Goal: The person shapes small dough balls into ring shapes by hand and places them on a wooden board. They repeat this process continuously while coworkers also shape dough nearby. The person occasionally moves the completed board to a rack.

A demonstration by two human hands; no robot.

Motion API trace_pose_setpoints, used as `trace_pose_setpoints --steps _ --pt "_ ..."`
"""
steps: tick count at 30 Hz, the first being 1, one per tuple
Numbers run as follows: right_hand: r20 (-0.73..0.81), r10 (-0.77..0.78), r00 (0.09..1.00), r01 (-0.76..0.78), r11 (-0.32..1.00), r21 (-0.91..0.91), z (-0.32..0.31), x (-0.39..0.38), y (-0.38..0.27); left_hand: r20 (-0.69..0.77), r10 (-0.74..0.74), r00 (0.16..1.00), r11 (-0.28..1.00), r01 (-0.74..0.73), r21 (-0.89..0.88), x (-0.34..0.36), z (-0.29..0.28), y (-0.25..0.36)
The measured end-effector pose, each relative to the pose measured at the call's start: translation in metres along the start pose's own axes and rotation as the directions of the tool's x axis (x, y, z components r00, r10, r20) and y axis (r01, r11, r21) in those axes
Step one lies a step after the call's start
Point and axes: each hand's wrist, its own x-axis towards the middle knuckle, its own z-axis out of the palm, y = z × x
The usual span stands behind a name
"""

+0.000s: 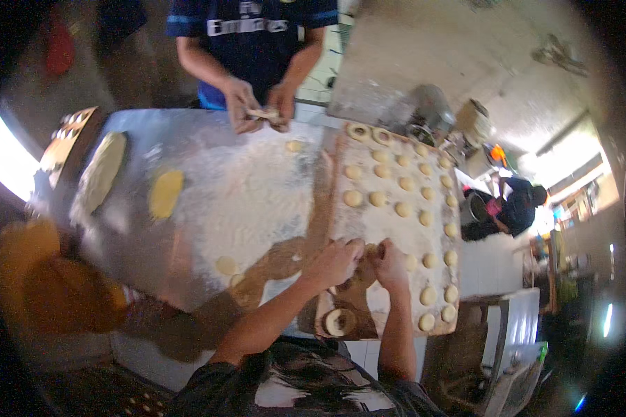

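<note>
Over a floured wooden board (pixel 396 229), my left hand (pixel 337 263) and my right hand (pixel 389 264) come close together. Their fingers are closed around a small dough piece (pixel 371 248), mostly hidden by them. Several pale round dough balls (pixel 377 199) sit in rows on the board, beyond my hands and along its right side. At the board's near left corner lies a dough ring (pixel 339 322). Two more rings (pixel 358 132) rest at its far left corner.
A flour-dusted metal table (pixel 209 174) adjoins the board, bearing a long dough log (pixel 104 170) and a flat yellow piece (pixel 165 194). Across it, another person's hands (pixel 257 115) hold a dough strip. A second person (pixel 518 208) works by a pot at right.
</note>
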Motion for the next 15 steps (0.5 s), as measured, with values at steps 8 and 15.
trace_pose_setpoints --steps 8,15 --pt "0.134 -0.440 0.888 0.347 0.831 0.434 0.098 0.050 -0.166 -0.389 -0.380 0.839 0.924 0.359 -0.129 -0.084 -0.118 -0.128" --pt "-0.024 -0.586 0.810 0.555 0.779 -0.291 0.185 0.083 -0.198 -0.694 -0.171 0.699 0.887 0.416 0.200 -0.120 -0.137 -0.177"
